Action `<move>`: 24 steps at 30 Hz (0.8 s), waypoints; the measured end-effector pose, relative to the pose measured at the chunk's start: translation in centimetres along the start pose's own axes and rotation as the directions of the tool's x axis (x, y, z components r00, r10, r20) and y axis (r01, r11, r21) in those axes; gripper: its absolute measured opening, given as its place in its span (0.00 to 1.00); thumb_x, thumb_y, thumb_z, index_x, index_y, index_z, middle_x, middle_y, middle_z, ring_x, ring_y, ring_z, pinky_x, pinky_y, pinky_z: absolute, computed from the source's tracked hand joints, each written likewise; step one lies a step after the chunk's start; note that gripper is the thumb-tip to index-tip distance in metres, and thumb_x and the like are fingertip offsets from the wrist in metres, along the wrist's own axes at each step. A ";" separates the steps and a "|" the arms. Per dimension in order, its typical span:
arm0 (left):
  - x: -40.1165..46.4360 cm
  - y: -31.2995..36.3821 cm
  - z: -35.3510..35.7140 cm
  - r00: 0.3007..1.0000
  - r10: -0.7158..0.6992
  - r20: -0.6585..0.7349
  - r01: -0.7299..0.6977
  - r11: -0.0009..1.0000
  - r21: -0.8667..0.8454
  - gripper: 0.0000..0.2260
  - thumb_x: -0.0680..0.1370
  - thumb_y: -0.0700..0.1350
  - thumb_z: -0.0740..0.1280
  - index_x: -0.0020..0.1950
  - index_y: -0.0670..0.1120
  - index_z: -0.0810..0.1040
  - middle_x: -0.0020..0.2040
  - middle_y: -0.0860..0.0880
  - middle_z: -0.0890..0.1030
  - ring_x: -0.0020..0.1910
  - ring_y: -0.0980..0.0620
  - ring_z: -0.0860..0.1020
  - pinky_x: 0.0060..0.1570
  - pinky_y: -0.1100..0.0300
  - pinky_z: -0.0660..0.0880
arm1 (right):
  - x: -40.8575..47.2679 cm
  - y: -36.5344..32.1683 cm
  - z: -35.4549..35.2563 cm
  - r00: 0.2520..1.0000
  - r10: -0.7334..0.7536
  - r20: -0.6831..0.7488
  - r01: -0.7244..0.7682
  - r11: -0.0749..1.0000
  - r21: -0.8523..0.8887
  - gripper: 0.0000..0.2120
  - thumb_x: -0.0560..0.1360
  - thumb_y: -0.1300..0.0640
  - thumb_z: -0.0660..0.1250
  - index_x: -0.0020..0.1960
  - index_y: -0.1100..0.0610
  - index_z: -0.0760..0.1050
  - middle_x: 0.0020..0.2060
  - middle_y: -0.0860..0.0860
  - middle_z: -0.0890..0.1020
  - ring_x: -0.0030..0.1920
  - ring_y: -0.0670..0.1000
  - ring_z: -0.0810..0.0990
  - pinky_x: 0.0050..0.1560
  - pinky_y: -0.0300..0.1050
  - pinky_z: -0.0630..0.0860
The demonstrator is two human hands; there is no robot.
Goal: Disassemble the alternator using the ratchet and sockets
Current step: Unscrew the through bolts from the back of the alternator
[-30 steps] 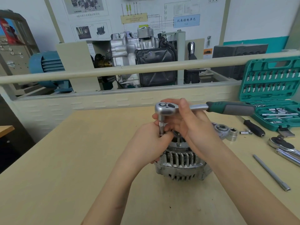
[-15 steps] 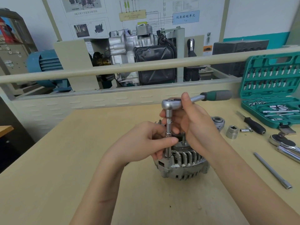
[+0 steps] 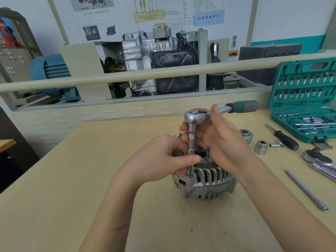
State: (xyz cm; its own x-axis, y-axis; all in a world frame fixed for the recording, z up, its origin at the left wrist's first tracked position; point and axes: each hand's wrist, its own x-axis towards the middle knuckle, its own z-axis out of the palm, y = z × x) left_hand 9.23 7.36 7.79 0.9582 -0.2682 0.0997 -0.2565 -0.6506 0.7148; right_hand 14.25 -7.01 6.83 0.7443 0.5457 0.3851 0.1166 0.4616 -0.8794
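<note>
Since a second ago, the ratchet [image 3: 197, 117] has swung so its handle points farther away to the right, and the alternator [image 3: 203, 179] has slid a little right with it. The extension [image 3: 190, 151] now shows full length under the head.

Fingers of my left hand [image 3: 163, 157] pinch the extension low down, steadying it upright. My right hand [image 3: 218, 139] wraps the ratchet just behind its head, thumb up along the neck, fingers curled behind the extension.

The socket [image 3: 190, 172] at the bottom sits on a fastener at the near left edge of the alternator's housing. I cannot see the fastener itself. A stud [image 3: 207, 152] stands just right of it.

The alternator rests in the middle of the surface, its two halves seemingly joined. On the right lie a pulley-like part [image 3: 246, 135], a loose socket [image 3: 261, 146], a screwdriver [image 3: 283, 137], a bar [image 3: 307, 190], a second ratchet [image 3: 317, 158] and the open green case [image 3: 305, 99].

I judge the job early to middle: some front parts look off, but the through bolts are yet to be undone before the housing can split.
</note>
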 end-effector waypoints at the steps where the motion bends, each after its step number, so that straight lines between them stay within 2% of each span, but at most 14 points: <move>1: -0.1 0.0 -0.1 1.000 -0.001 0.002 0.001 1.000 -0.007 0.12 0.74 0.49 0.68 0.35 0.43 0.78 0.29 0.49 0.81 0.30 0.55 0.77 0.33 0.64 0.75 | 0.0 -0.1 0.0 1.000 -0.003 0.023 0.003 1.000 0.004 0.18 0.69 0.38 0.61 0.40 0.50 0.82 0.37 0.50 0.84 0.37 0.47 0.81 0.39 0.40 0.78; 3: -0.2 -0.1 -0.4 1.000 0.005 -0.007 -0.005 1.000 -0.003 0.11 0.74 0.48 0.68 0.37 0.42 0.78 0.30 0.48 0.81 0.31 0.51 0.78 0.33 0.61 0.75 | -0.1 -0.2 0.0 0.998 -0.014 0.056 0.013 1.000 0.014 0.12 0.67 0.43 0.65 0.42 0.50 0.81 0.38 0.51 0.84 0.38 0.47 0.82 0.40 0.40 0.78; 6: -0.3 0.0 -0.4 0.999 0.025 -0.044 -0.023 0.999 0.040 0.12 0.72 0.49 0.69 0.34 0.41 0.78 0.30 0.47 0.81 0.32 0.45 0.78 0.33 0.56 0.74 | -0.2 -0.1 0.1 0.999 -0.030 0.043 0.029 0.999 0.028 0.17 0.62 0.48 0.67 0.48 0.54 0.73 0.37 0.49 0.84 0.37 0.48 0.82 0.39 0.40 0.78; 10: -0.2 0.2 -0.1 0.996 0.024 -0.087 -0.019 0.998 0.055 0.13 0.71 0.49 0.71 0.35 0.40 0.77 0.29 0.48 0.82 0.30 0.50 0.80 0.34 0.55 0.77 | -0.1 0.1 0.1 0.995 -0.104 0.003 0.103 0.990 0.094 0.24 0.56 0.49 0.77 0.44 0.56 0.69 0.36 0.51 0.83 0.33 0.51 0.82 0.35 0.42 0.78; 12: -0.1 0.2 0.1 0.996 0.005 -0.085 -0.001 0.999 0.048 0.13 0.71 0.49 0.71 0.36 0.39 0.77 0.28 0.48 0.82 0.29 0.52 0.80 0.34 0.56 0.77 | -0.2 0.2 0.1 0.993 -0.114 -0.014 0.115 0.989 0.089 0.25 0.55 0.48 0.78 0.44 0.55 0.70 0.37 0.51 0.83 0.33 0.51 0.82 0.35 0.42 0.78; 14: -0.1 0.2 0.0 0.997 -0.015 -0.076 0.017 1.000 0.025 0.11 0.71 0.49 0.71 0.36 0.41 0.78 0.29 0.48 0.82 0.29 0.54 0.79 0.33 0.60 0.77 | -0.2 0.2 0.1 0.995 -0.094 -0.014 0.095 0.993 0.076 0.20 0.58 0.47 0.76 0.43 0.54 0.73 0.39 0.51 0.83 0.34 0.50 0.81 0.33 0.40 0.75; 17: -0.4 0.2 -0.6 1.000 -0.012 -0.013 0.011 0.999 -0.044 0.07 0.73 0.46 0.69 0.35 0.49 0.77 0.30 0.49 0.82 0.31 0.57 0.80 0.32 0.65 0.76 | -0.2 0.1 0.2 0.998 -0.062 0.000 0.062 0.998 0.007 0.15 0.68 0.47 0.66 0.48 0.57 0.73 0.40 0.48 0.83 0.34 0.46 0.80 0.30 0.35 0.70; 19: -0.6 0.1 -0.9 0.999 -0.001 0.033 0.004 0.996 -0.087 0.06 0.74 0.43 0.67 0.38 0.51 0.78 0.31 0.51 0.83 0.33 0.57 0.81 0.33 0.65 0.77 | -0.1 0.0 0.2 0.998 -0.057 0.020 0.057 0.998 -0.010 0.13 0.72 0.50 0.60 0.48 0.57 0.75 0.40 0.48 0.83 0.34 0.45 0.79 0.29 0.34 0.68; 21: -0.6 0.0 -0.9 1.000 0.005 0.016 -0.003 0.996 -0.085 0.04 0.75 0.42 0.67 0.40 0.49 0.78 0.30 0.52 0.82 0.33 0.58 0.81 0.33 0.65 0.76 | -0.1 0.1 0.2 0.999 -0.036 0.014 0.036 0.999 -0.004 0.13 0.72 0.50 0.58 0.47 0.57 0.76 0.40 0.49 0.83 0.33 0.44 0.78 0.29 0.34 0.67; 24: -0.4 -0.1 -0.7 0.998 0.047 -0.037 -0.048 0.999 -0.024 0.05 0.73 0.43 0.70 0.40 0.42 0.80 0.31 0.51 0.81 0.31 0.58 0.76 0.33 0.64 0.73 | -0.2 0.0 0.2 1.000 -0.016 0.004 0.016 1.000 -0.006 0.15 0.69 0.46 0.62 0.47 0.57 0.76 0.38 0.49 0.83 0.31 0.45 0.78 0.28 0.33 0.67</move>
State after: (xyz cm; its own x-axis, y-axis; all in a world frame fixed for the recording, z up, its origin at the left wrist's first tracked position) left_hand 8.91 8.05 8.19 0.9490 -0.2723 0.1590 -0.2994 -0.6195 0.7256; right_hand 13.98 -6.96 6.80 0.7399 0.5406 0.4005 0.1329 0.4661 -0.8747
